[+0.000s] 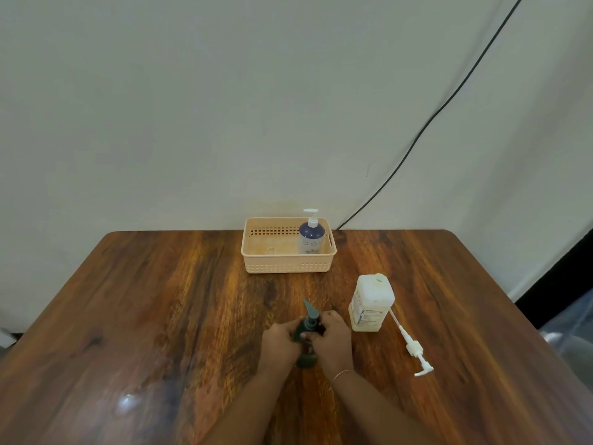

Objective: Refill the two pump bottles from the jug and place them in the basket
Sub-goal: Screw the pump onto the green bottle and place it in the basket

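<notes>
A dark green pump bottle (307, 359) stands on the wooden table (160, 300) near its front middle, its pump head pointing away from me. My left hand (279, 343) grips the bottle's body from the left. My right hand (333, 337) is closed around its neck and pump collar. A blue-and-white pump bottle (310, 236) stands upright in the right end of the peach basket (288, 264) at the table's back edge. The white jug (370, 301) stands open-topped to the right of my hands.
A white pump with a long dip tube (414, 346) lies on the table right of the jug. A black cable (449, 101) runs down the wall behind the basket. The wall stands directly behind the table's far edge.
</notes>
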